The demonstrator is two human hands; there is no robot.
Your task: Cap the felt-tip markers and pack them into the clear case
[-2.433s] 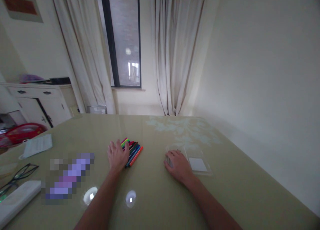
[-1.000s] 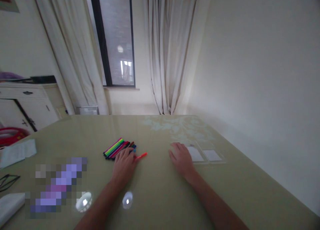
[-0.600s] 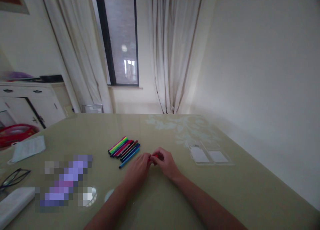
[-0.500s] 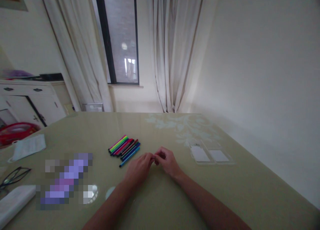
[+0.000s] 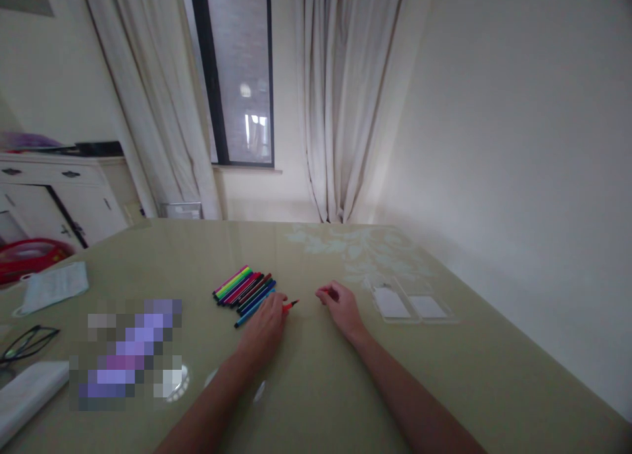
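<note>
In my left hand (image 5: 264, 326), closed beside the row of pens, is a red felt-tip marker (image 5: 291, 305). Its bare tip points right, and the rest of its barrel is hidden by my fingers. My right hand (image 5: 338, 306) is pinched a short way to the right of that tip, with a small red marker cap (image 5: 326, 291) mostly covered by its fingers. Several felt-tip markers (image 5: 247, 286) in different colours lie side by side, slanted, just beyond my left hand. The nearest of them is light blue and partly behind my fingers.
A clear plastic case (image 5: 407, 302) with white inserts lies open at right on the table (image 5: 316, 388). To the left are a blurred-out purple item (image 5: 133, 349), glasses (image 5: 32, 342), a face mask (image 5: 54, 286) and a white box (image 5: 29, 398).
My hands, together before, have moved apart. The left went left with the marker, whose tip now shows. The right shifted slightly right, still pinched.
</note>
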